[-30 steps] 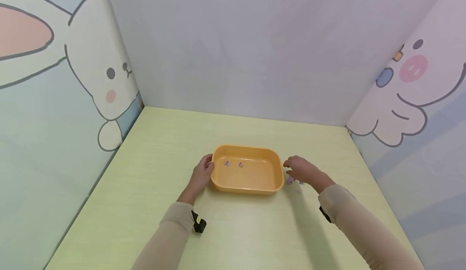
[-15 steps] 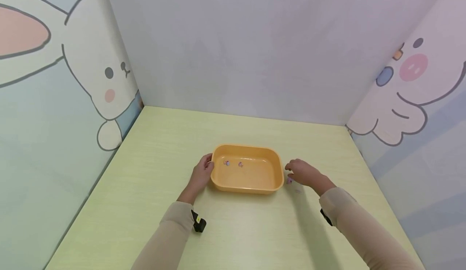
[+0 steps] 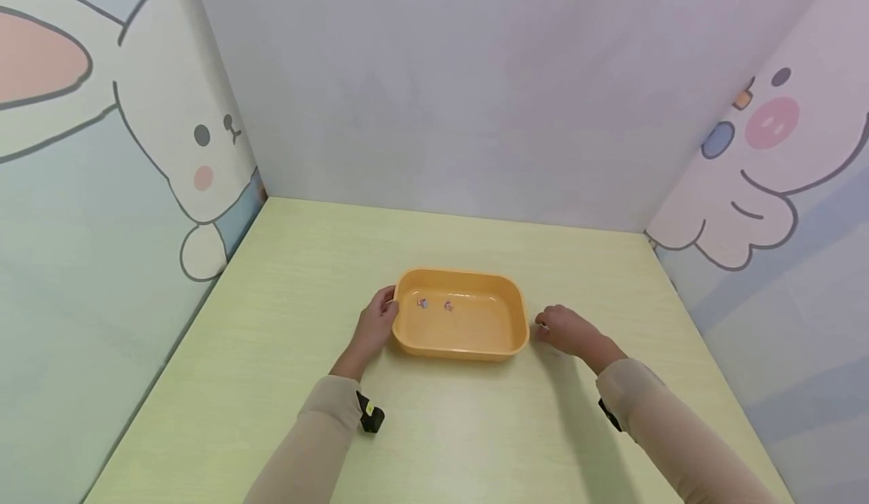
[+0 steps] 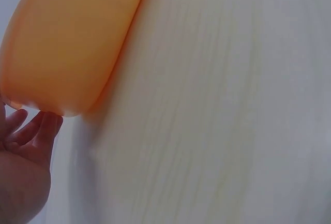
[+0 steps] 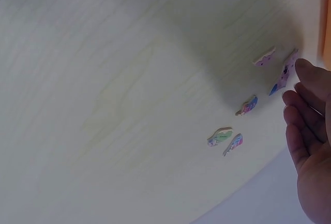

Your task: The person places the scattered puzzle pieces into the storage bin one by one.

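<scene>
An orange plastic tray (image 3: 462,352) sits on the table with two small printed puzzle pieces (image 3: 422,303) inside. At its left end my left hand (image 3: 372,329) holds the rim; the left wrist view shows bent fingertips (image 4: 49,120) against the outer wall. My right hand (image 3: 569,330) is just past the tray's right end. In the right wrist view its thumb and fingers pinch a purple puzzle piece (image 5: 283,76), partly covered by the hand. Nearby lie a small purple piece (image 5: 265,57), a multicoloured piece (image 5: 247,105), a green-printed piece (image 5: 221,136) and a narrow piece (image 5: 234,145).
The pale yellow-green table (image 3: 326,255) meets a plain grey wall (image 3: 441,96) at the back. Side walls carry cartoon animals, a rabbit (image 3: 163,96) on the left and a pink-cheeked figure (image 3: 767,179) on the right. A black band unit (image 3: 370,413) is on the left wrist.
My right hand has come down a little over the loose pieces, its fingers closing around the purple one. The left hand and the tray stay nearly as they were.
</scene>
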